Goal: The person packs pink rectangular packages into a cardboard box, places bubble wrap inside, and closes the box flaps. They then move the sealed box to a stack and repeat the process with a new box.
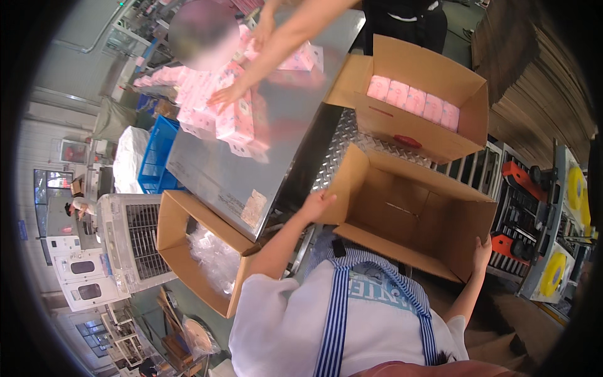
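Past the right edge of the surface (220, 179), a yet-unfilled carton (391, 248) is being held by left grip (319, 205) and right grip (482, 254), beside a box (427, 139) already bearing pink packs (415, 102).

Plain brown on my carton (433, 188), and here's pink, pale pink, on the packs (416, 102)! Silver-grey across the table (220, 173), raised diamonds patterning the metal plate (333, 160), bright blue on the crate (164, 141), my shirt (389, 323) white, my apron (336, 314) striped blue and white!
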A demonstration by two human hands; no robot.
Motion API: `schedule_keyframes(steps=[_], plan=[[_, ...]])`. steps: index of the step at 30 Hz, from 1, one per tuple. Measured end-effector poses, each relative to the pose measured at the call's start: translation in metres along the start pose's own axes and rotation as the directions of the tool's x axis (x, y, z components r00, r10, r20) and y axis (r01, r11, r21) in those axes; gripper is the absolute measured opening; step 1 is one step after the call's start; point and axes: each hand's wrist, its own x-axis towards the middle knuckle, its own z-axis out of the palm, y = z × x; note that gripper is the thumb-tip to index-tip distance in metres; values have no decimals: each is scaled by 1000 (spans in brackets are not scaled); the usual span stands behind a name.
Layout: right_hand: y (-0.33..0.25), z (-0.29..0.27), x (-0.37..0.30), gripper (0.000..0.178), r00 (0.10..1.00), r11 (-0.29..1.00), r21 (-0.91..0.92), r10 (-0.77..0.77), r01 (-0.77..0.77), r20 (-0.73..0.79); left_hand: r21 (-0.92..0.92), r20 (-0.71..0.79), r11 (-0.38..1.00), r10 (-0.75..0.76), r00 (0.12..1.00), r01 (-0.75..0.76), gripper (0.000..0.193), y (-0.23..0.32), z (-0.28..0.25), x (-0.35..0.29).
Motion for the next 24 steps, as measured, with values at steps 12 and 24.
schedule_keyframes(steps=[12, 24], plan=[[-104, 103, -26, 33, 996, 975, -213, -74, 63, -43, 913, -92, 401, 17, 996, 77, 28, 75, -51, 55], [-171, 149, -17, 54, 885, 716, -698, -305, -30, -350, 852, -518, 519, 821, 239, 62, 29, 124, -415, 56]])
